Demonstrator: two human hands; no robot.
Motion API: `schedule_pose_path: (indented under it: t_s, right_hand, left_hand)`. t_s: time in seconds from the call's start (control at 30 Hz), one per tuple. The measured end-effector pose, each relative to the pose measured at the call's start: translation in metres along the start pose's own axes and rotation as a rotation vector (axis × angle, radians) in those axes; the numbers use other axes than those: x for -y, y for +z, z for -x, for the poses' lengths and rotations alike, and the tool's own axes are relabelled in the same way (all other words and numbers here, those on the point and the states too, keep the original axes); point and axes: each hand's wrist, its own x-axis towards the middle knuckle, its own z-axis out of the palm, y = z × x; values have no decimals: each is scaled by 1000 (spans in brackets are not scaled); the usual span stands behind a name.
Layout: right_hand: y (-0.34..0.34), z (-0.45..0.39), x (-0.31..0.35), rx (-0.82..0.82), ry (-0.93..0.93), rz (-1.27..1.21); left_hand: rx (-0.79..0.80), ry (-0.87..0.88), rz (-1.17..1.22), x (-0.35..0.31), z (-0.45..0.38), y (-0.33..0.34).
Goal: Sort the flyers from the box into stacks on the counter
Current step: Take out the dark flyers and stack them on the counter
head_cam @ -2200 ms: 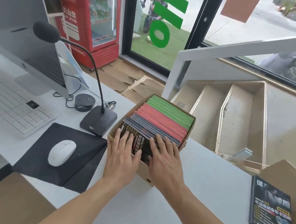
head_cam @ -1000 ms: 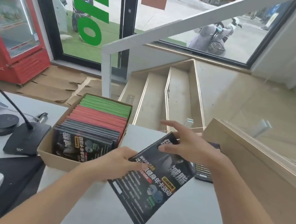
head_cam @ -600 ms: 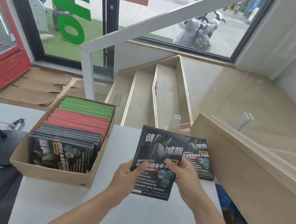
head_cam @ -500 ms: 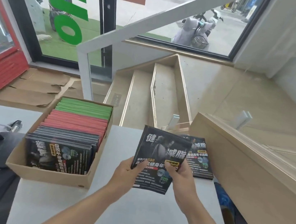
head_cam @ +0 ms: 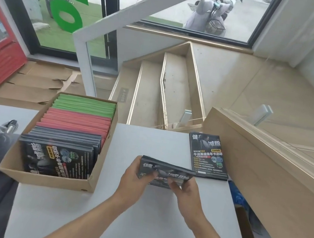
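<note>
Tilted flatter now, the black bundle [head_cam: 166,173] sits pinched between both hands [head_cam: 160,183]; square its edges, then lay it on the stack [head_cam: 208,155] at the tabletop's [head_cam: 138,222] right.

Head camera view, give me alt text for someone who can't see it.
Both hands, left hand and right hand, hold a bundle of black flyers above a white counter, between a cardboard box of black, red and green flyers and a black flyer stack.

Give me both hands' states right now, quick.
Left hand: grips the left end of a black flyer bundle.
Right hand: grips the bundle's right end.
</note>
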Motion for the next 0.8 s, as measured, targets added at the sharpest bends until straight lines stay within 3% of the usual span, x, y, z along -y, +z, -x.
schedule_pose_path:
  t_s: [0.23, 0.47, 0.6, 0.8]
  right_hand:
    - [1, -4, -1, 80, -7, 59]
    - [-11, -16, 2, 39, 89, 80]
    - [-49, -55, 32, -114, 114, 134]
    - [-103, -121, 37, -414, 185, 396]
  left_hand:
    - [5, 15, -35, 9, 3, 1]
    - [-77, -50, -123, -1, -22, 20]
    - [-70, -126, -150, -20, -73, 59]
    - [111, -302, -258, -8, -127, 130]
